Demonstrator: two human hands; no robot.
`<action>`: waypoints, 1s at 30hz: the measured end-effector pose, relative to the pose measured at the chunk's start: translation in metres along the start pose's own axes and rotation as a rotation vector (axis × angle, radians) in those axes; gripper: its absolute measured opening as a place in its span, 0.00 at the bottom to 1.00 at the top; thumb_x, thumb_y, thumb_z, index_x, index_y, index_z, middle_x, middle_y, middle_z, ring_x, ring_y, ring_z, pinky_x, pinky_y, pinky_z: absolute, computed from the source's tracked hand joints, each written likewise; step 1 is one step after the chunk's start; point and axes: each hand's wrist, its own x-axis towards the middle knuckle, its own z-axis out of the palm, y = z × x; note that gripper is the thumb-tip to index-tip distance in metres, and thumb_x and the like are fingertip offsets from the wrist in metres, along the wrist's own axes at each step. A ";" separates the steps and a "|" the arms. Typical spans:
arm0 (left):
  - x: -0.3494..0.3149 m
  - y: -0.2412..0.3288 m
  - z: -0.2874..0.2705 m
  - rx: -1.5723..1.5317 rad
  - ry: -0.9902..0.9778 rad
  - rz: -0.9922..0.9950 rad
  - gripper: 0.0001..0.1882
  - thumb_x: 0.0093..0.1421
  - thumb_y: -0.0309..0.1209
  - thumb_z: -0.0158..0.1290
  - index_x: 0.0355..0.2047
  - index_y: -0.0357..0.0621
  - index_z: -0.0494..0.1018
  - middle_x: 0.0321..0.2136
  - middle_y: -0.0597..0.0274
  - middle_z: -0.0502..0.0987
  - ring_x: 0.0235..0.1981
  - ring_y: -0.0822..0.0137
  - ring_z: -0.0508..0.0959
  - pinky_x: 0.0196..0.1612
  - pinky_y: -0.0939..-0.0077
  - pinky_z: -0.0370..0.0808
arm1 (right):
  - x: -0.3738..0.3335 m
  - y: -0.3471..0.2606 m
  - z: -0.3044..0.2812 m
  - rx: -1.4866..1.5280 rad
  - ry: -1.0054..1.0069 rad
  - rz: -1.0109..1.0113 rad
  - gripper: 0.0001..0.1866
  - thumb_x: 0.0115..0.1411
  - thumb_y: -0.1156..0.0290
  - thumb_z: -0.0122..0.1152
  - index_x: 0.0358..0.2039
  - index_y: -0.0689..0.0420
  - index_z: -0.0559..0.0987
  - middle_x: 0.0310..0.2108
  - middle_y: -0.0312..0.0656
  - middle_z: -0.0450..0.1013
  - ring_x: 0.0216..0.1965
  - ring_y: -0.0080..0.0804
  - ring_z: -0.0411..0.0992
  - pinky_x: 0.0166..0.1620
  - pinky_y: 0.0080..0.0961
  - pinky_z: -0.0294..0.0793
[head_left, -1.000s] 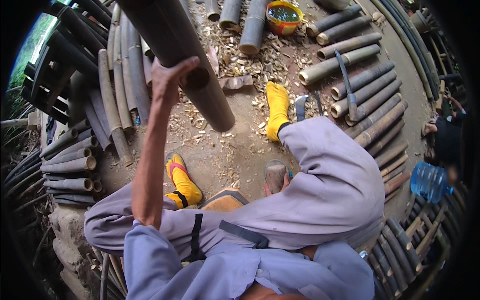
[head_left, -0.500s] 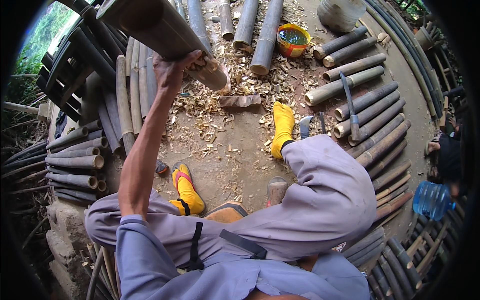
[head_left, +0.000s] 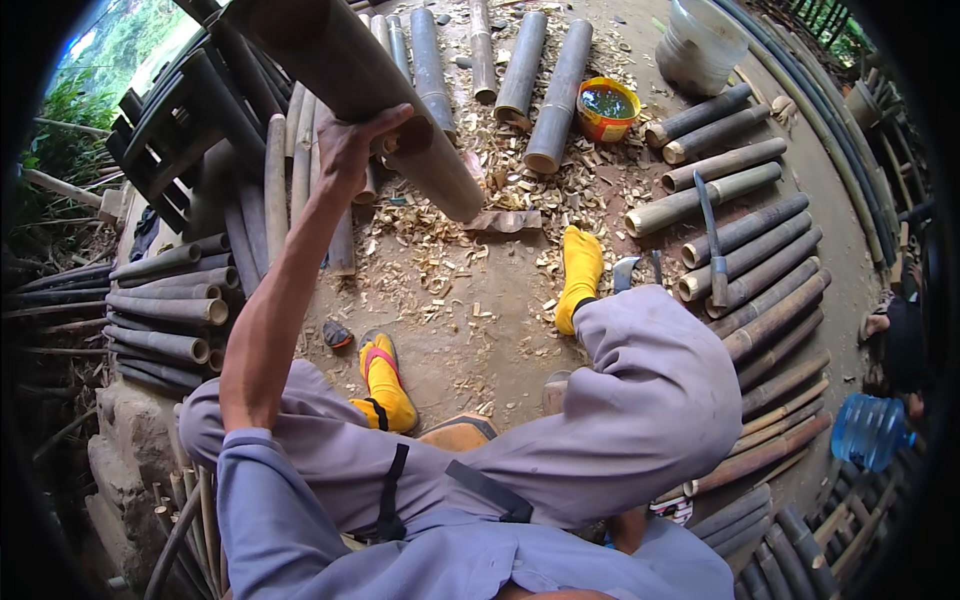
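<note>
Left hand [head_left: 347, 150] clasped round a thick bamboo tube [head_left: 365, 80], raised aslant, far left; thumb across its near side, other fingers largely hidden. Tube's lower end near a wood block [head_left: 505, 222], shavings [head_left: 420, 222] around. Right hand out of sight; cannot tell its fingers. Sickle [head_left: 717, 272] on bamboo sections [head_left: 765, 222], right.

Floor [head_left: 480, 340]: brown earth, pale shavings [head_left: 425, 220] strewn over the far part. On it: reddish-brown block [head_left: 508, 222]; bamboo tubes [head_left: 710, 200] rowed at right; yellow-and-red tub [head_left: 604, 129] holding greenish liquid.
</note>
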 end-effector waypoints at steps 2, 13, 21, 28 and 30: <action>-0.006 0.009 -0.003 0.008 -0.013 -0.014 0.24 0.43 0.37 0.69 0.40 0.45 0.75 0.34 0.66 0.79 0.34 0.72 0.78 0.36 0.75 0.70 | 0.025 -0.022 -0.014 0.039 0.029 -0.093 0.19 0.51 0.72 0.62 0.45 0.58 0.75 0.33 0.48 0.74 0.38 0.39 0.73 0.43 0.35 0.72; -0.033 0.015 0.064 -0.257 -0.051 0.112 0.28 0.40 0.25 0.70 0.42 0.37 0.71 0.34 0.58 0.79 0.32 0.68 0.79 0.37 0.76 0.78 | 0.173 -0.280 -0.071 -0.184 0.022 -1.189 0.30 0.50 0.67 0.64 0.56 0.48 0.70 0.54 0.39 0.70 0.53 0.44 0.64 0.58 0.40 0.61; -0.032 0.007 0.069 -0.274 -0.053 0.164 0.29 0.40 0.28 0.70 0.42 0.36 0.71 0.35 0.58 0.79 0.35 0.69 0.79 0.39 0.77 0.78 | 0.210 -0.307 0.005 -0.308 0.242 -1.313 0.25 0.54 0.60 0.61 0.54 0.43 0.70 0.51 0.41 0.66 0.54 0.49 0.61 0.53 0.50 0.62; -0.028 -0.005 0.062 -0.222 -0.012 0.244 0.24 0.41 0.29 0.70 0.39 0.36 0.75 0.34 0.59 0.79 0.33 0.70 0.79 0.39 0.78 0.78 | 0.214 -0.307 0.017 -0.399 0.248 -1.278 0.20 0.55 0.65 0.59 0.49 0.51 0.73 0.45 0.43 0.68 0.49 0.47 0.65 0.51 0.48 0.66; -0.023 -0.006 0.053 -0.238 -0.019 0.192 0.22 0.41 0.28 0.70 0.37 0.36 0.75 0.32 0.59 0.80 0.33 0.71 0.79 0.39 0.78 0.78 | 0.210 -0.306 0.016 -0.352 0.340 -1.374 0.22 0.54 0.67 0.60 0.50 0.53 0.73 0.47 0.43 0.69 0.50 0.47 0.65 0.52 0.47 0.66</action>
